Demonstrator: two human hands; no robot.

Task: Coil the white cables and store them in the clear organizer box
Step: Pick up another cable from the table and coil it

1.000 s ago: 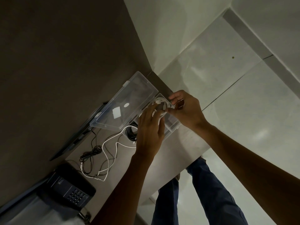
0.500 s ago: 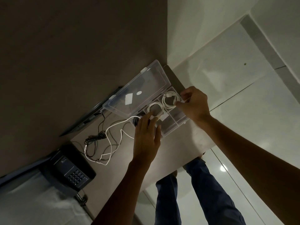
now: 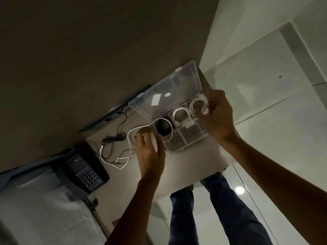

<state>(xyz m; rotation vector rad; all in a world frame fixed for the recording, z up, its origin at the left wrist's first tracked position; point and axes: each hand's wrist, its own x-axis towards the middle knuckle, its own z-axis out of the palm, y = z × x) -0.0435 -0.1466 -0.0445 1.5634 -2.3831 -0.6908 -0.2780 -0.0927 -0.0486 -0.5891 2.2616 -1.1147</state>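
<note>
The clear organizer box (image 3: pixel 187 144) lies open on the table, its lid (image 3: pixel 177 85) tilted back toward the wall. My right hand (image 3: pixel 218 119) pinches a coiled white cable (image 3: pixel 193 102) in the far right compartment. A second white coil (image 3: pixel 175 114) rests in the compartment beside it, and a black coil (image 3: pixel 161 129) fills the one to its left. A loose white cable (image 3: pixel 131 150) runs from the box across the table to the left. My left hand (image 3: pixel 148 152) is on the table with its fingertips at that cable; the hand is blurred and I cannot make out a grip.
A black desk phone (image 3: pixel 83 168) sits at the table's left end. A thin black cable (image 3: pixel 111 138) lies tangled beside the loose white one. A dark flat device (image 3: pixel 109 115) leans by the wall. The table's front edge (image 3: pixel 194 181) is just above my legs.
My left hand has drawn back from the box to the loose white cable on the table. My right hand stays at the far coil. Both white coils now show in their compartments.
</note>
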